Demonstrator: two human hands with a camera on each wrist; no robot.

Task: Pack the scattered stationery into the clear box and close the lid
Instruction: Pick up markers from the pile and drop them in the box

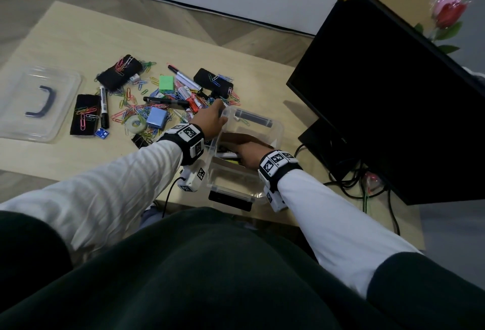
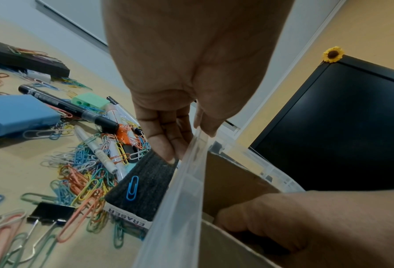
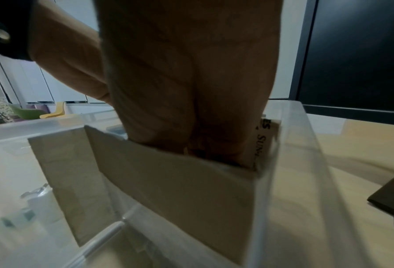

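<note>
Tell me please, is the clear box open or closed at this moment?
Open. The clear box has no cover on it; its lid lies apart on the table, and the right hand reaches inside.

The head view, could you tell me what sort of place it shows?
Probably an office or home desk: a light wooden tabletop strewn with coloured paper clips beside a black flat monitor with cables trailing beneath.

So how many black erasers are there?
4 erasers: one far left by the lid, one at the pile's back, one back right, one beside the clear box. More may be hidden.
</note>
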